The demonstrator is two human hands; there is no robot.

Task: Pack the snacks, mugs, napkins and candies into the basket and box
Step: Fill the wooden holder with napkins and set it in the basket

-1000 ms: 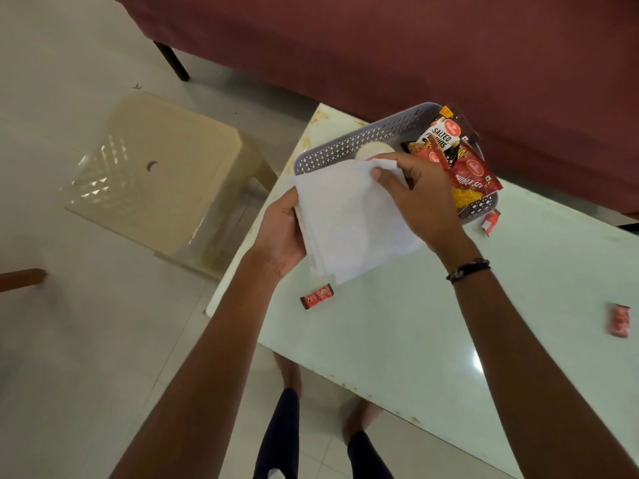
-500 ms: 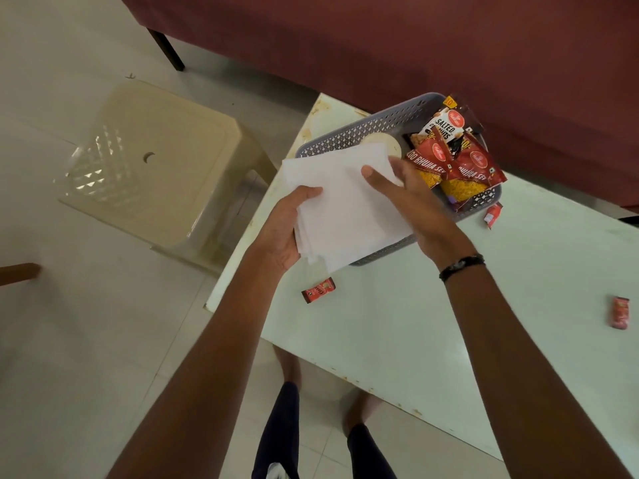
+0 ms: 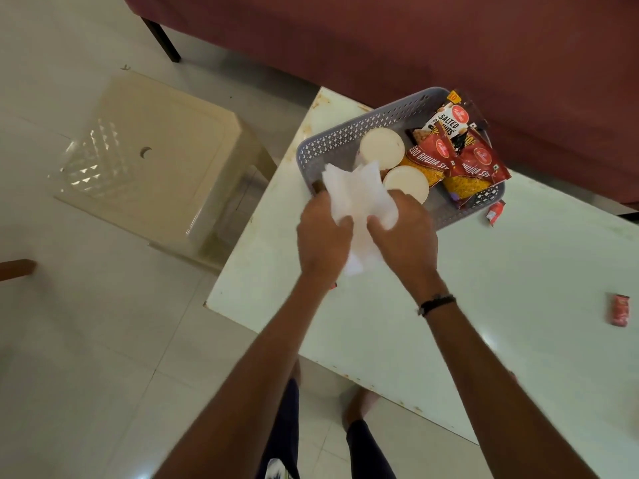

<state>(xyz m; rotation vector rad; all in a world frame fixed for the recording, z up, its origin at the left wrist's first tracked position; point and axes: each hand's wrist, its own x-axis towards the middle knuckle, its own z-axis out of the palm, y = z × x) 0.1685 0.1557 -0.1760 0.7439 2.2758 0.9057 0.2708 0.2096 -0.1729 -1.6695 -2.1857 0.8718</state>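
Napkins bunched between left hand and right hand.

I take this for a room in a home: I look down on a low white table on a pale tiled floor. Behind the table runs a maroon sofa on a dark leg, left of it stands a beige plastic stool, and bare feet show below its near edge.
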